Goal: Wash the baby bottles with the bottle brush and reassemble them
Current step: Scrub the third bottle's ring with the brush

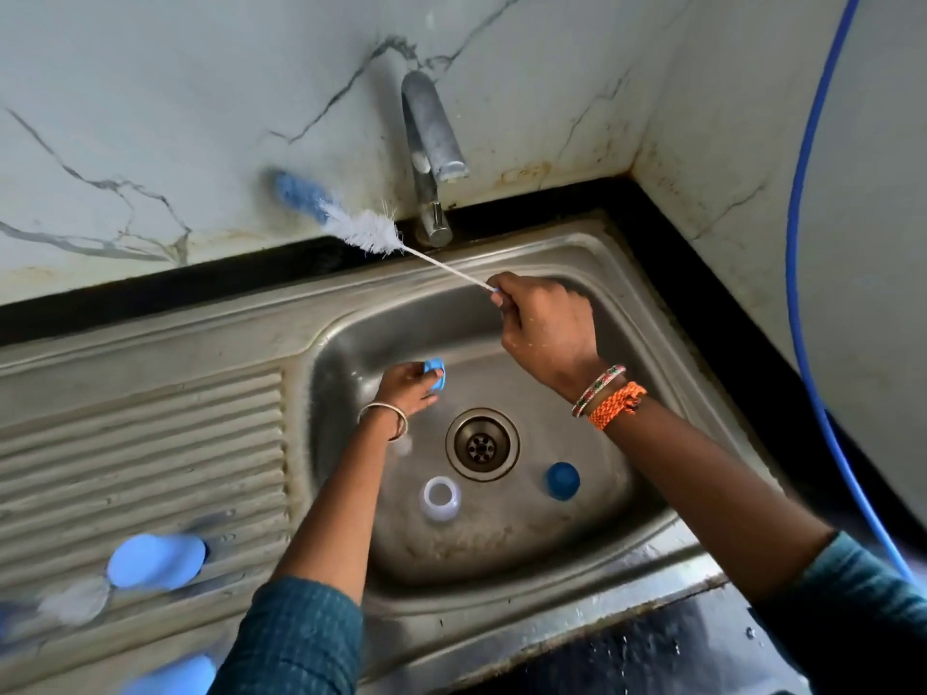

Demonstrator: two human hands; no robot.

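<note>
**Sink station: brush raised, small part in hand**

- Right hand (pixel 544 326): is gripping the thin handle end of the bottle brush (pixel 368 230), fingers clenched round it. The brush's long axis is running up and to the left from the fist, bristle head hanging near the tap (pixel 431 143), above the sink's back rim.
- Left hand (pixel 409 386): is pinching a small blue bottle part (pixel 434 369) at the fingertips, low in the sink (pixel 627 273), down and to the left of the right fist. The brush head is pointing away from this part, so it would seemingly need to swing back down toward it.
- Clear bottle (pixel 440 498): is lying in the basin, mouth up, nearer the left hand.
- Blue cap (pixel 563 480): is sitting right of the drain (pixel 482 444).
- Blue lids (pixel 156 561): are lying blurred on the drainboard.
</note>
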